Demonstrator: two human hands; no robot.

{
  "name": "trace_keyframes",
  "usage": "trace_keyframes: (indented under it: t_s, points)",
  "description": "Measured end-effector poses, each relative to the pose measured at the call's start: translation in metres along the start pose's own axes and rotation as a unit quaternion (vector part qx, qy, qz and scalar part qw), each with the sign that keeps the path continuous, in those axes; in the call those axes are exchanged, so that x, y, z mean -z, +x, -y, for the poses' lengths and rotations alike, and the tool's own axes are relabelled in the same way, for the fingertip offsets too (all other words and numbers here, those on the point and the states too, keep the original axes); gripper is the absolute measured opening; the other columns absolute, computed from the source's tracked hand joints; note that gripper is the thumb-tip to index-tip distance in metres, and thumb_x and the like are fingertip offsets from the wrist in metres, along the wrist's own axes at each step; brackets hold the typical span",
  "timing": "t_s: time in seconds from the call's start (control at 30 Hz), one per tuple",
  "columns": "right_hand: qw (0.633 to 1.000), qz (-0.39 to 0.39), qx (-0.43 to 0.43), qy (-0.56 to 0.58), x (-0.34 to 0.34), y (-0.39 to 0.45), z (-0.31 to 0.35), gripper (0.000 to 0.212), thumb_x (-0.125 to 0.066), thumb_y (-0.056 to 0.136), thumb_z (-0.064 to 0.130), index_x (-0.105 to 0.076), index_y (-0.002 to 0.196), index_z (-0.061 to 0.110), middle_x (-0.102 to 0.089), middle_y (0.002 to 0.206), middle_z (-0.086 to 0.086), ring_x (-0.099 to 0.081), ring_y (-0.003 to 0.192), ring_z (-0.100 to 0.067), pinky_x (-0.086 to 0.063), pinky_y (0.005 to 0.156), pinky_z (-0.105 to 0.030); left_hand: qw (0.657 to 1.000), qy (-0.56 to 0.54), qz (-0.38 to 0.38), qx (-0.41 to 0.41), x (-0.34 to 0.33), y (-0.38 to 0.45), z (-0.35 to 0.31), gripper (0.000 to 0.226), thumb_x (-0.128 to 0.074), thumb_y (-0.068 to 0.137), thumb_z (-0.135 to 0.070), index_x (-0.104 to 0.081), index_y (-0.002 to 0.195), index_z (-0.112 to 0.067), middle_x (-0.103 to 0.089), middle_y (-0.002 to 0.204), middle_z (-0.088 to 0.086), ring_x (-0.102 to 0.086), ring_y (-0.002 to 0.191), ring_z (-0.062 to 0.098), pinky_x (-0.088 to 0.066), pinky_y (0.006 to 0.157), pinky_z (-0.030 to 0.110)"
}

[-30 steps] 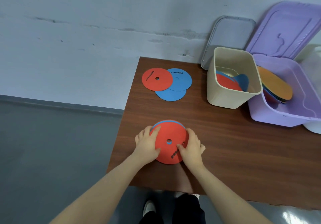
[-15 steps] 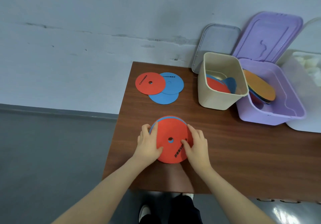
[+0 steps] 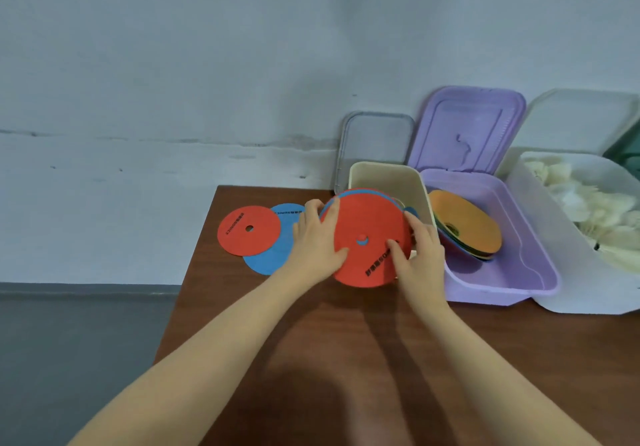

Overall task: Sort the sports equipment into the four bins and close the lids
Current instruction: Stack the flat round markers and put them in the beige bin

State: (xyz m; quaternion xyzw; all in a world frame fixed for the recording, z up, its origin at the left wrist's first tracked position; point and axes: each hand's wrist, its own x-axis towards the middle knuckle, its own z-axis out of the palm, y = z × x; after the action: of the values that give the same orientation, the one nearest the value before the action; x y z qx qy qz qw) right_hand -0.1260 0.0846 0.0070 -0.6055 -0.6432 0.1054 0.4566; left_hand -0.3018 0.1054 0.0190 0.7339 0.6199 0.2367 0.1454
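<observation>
- Since the earlier frames, the stack of discs (image 3: 367,241) has been lifted off the table (image 3: 311,334) and carried toward the cream bin (image 3: 388,182), in front of whose near wall it is now held.
- A red disc with a small centre hole and black lettering is seen on top, with blue edges showing beneath it.
- The stack is held tilted, its face turned toward the camera; being round, it has no long axis.
- It is gripped at its left edge by the left hand (image 3: 317,241) and at its right edge by the right hand (image 3: 420,255), fingers curled over the rim.
- One red disc (image 3: 248,230) and two blue discs (image 3: 268,258) are left overlapping on the table to the left.
- Orange and darker discs (image 3: 465,224) are held in the purple bin (image 3: 502,272), whose lid (image 3: 465,127) is raised.
- White fluffy items (image 3: 595,210) are held in the clear bin (image 3: 554,258).
</observation>
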Motion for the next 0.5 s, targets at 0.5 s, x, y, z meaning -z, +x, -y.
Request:
trace_keyframes:
  t_s: [0.5]
  points:
    - [0.974, 0.129, -0.067, -0.175, -0.005, 0.115, -0.109, 0.039, -0.060, 0.086, 0.024, -0.054, 0.123, 0.016, -0.051, 0.115, -0.011, -0.041, 0.106, -0.034, -0.027, 0.087, -0.041, 0.982, 0.145, 0.121, 0.022, -0.069, 0.131, -0.037, 0.079, -0.059, 0.084, -0.041, -0.016, 0.146, -0.018, -0.022, 0.140, 0.011, -0.028, 0.122, 0.032, -0.026, 0.100, 0.041]
